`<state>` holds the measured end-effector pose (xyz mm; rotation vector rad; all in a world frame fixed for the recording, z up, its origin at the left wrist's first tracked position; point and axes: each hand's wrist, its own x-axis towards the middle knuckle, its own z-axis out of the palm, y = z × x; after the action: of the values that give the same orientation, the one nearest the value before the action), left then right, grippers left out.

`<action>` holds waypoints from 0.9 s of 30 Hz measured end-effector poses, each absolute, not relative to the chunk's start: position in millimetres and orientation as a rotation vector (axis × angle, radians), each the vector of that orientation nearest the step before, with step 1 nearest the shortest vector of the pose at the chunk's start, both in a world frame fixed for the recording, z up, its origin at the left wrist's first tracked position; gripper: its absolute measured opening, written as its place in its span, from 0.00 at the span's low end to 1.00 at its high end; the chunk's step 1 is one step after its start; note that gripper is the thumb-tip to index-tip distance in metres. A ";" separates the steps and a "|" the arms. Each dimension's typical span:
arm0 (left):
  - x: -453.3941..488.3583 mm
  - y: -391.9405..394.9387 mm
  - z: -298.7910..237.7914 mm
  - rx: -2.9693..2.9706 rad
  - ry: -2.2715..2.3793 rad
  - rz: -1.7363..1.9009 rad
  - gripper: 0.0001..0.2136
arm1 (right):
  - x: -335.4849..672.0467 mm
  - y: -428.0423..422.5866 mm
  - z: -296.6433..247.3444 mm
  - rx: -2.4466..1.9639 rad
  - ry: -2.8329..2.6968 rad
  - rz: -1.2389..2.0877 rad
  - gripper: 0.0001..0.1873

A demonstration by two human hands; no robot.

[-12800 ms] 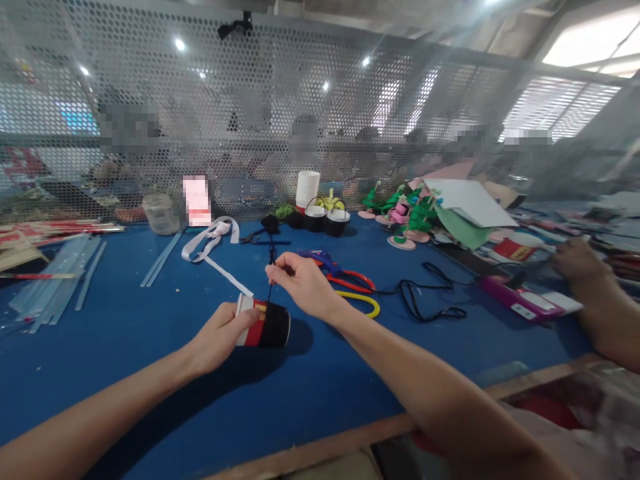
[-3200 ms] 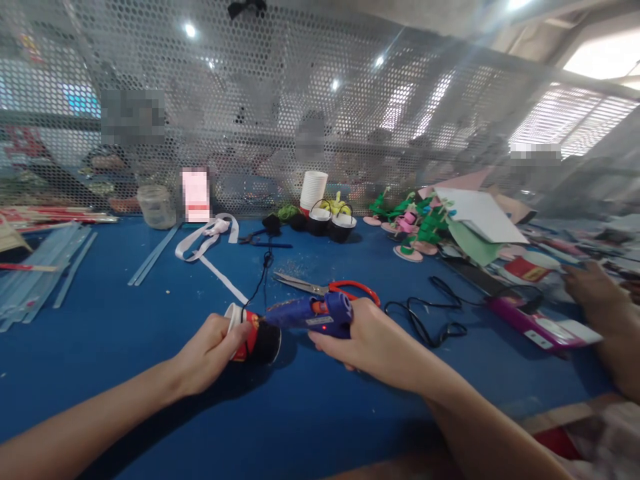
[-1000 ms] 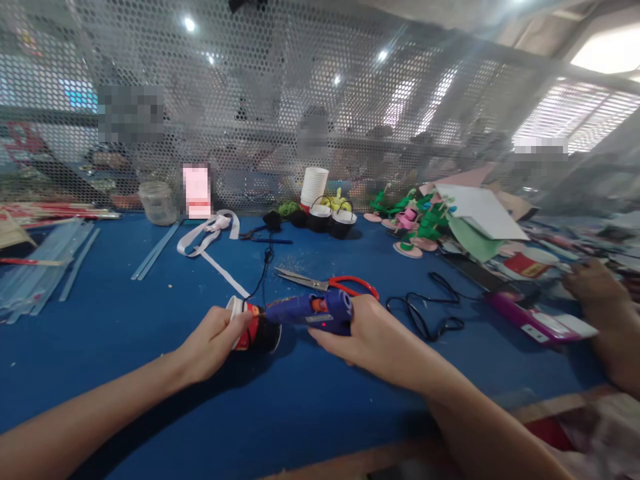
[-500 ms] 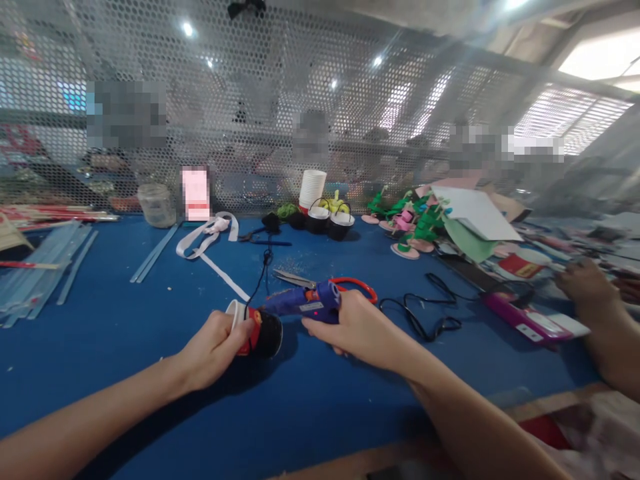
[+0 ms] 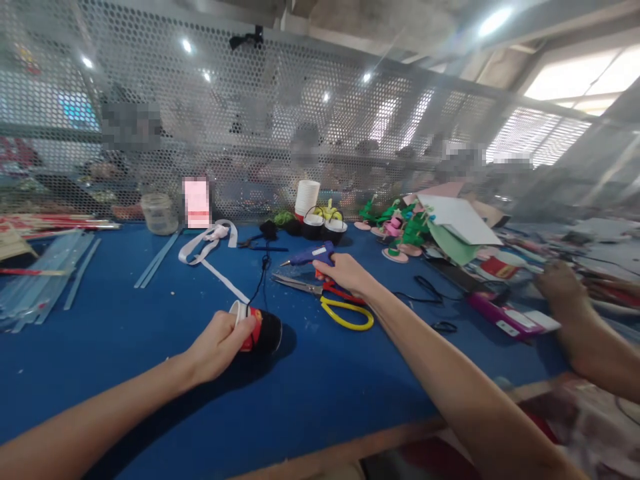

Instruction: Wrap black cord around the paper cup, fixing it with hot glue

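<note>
My left hand [image 5: 220, 343] is closed around a paper cup [image 5: 271, 333] tipped on its side, its white rim to the left. The cup is red near the rim and wrapped in black at its base end. Black cord [image 5: 259, 287] runs from the cup to a small dark bundle, and white ribbon [image 5: 225, 281] trails up from beside the rim. My right hand [image 5: 345, 272] grips a blue hot glue gun [image 5: 313, 253], its nozzle pointing left, well away from the cup. Just below it lie scissors [image 5: 346, 313] with red and yellow handles.
Clear strips [image 5: 50, 280] lie at left near a jar [image 5: 159, 213]. Behind stand stacked white cups [image 5: 307, 197] and small black pails [image 5: 334, 230]. Green plant figures [image 5: 413, 230] and paper sheets [image 5: 460, 217] sit right, near a purple power strip [image 5: 505, 317] and another person's hand [image 5: 563, 287].
My right hand has lifted the glue gun away from the cup, up and back over the scissors, whose yellow handle now shows. My left hand still holds the cup in place.
</note>
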<state>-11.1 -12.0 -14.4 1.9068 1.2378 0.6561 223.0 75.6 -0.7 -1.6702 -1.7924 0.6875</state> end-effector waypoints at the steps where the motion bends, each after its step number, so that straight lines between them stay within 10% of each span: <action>1: -11.2 -11.8 -14.9 1.904 1.225 0.660 0.17 | 223.7 82.4 -3.9 -1.711 -1.800 0.650 0.16; 11: -11.2 -13.5 -12.1 1.925 1.181 0.660 0.17 | 197.5 86.8 -3.4 -1.776 -1.901 0.390 0.14; 17: -9.5 -16.1 -12.2 2.086 1.139 0.687 0.16 | 147.2 47.6 2.2 -1.343 -2.159 1.008 0.29; 27: -7.0 -18.5 -7.6 1.855 1.122 0.645 0.17 | 145.2 27.9 7.3 -0.972 -1.715 1.184 0.12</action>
<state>-7.0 -18.5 -7.6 1.8547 1.1217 0.6448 145.2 27.9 7.3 -0.9721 -1.7148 1.1836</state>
